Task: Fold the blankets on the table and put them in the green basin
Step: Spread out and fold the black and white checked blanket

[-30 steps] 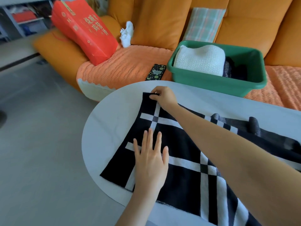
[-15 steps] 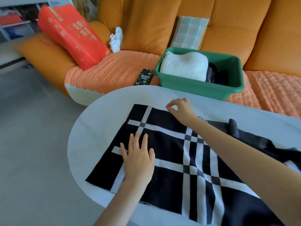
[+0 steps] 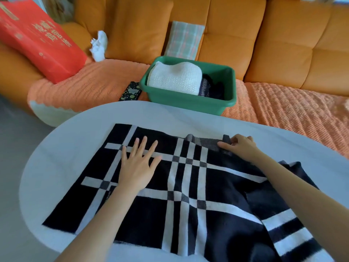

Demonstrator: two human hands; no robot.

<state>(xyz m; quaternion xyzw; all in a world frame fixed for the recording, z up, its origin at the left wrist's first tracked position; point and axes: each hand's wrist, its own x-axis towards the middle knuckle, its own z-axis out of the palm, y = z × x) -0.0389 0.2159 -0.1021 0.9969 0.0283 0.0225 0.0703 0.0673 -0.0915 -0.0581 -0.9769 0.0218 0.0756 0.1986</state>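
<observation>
A black blanket with white crossing stripes [image 3: 222, 184] lies spread over most of the white oval bench [image 3: 71, 140]. Its left part is flat and smooth, while its right part is rumpled and doubled over itself toward the lower right corner of the view. The person's left grip [image 3: 138, 167], a bare hand, rests palm down on the left half of the blanket with its fingers straight and spread apart, holding nothing. The right grip [image 3: 239, 148] is at the blanket's far edge. Its thumb and fingertips are closed in a pinch on a small raised fold of the dark cloth, and its forearm crosses above the rumpled part. Beyond the far rim of the bench a green basin [image 3: 188, 102] sits on the orange ribbed throw [image 3: 283, 108] that covers the seat of an orange sofa [image 3: 226, 35]. The basin is apart from the blanket on the bench. Inside it, a folded white knitted blanket [image 3: 175, 78] fills the left side and rises above the rim, and a dark folded fabric with thin stripes [image 3: 212, 88] lies beside it on the right. Just left of the basin, a dark patterned flat case [image 3: 130, 91] lies on the throw. A green and orange plaid cloth [image 3: 184, 40] leans against the sofa back behind the basin. Farther left, a large red bag with printed characters [image 3: 37, 38] leans on the sofa, with a crumpled white cloth [image 3: 99, 46] near it. Grey floor [image 3: 11, 157] shows to the left of the bench.
</observation>
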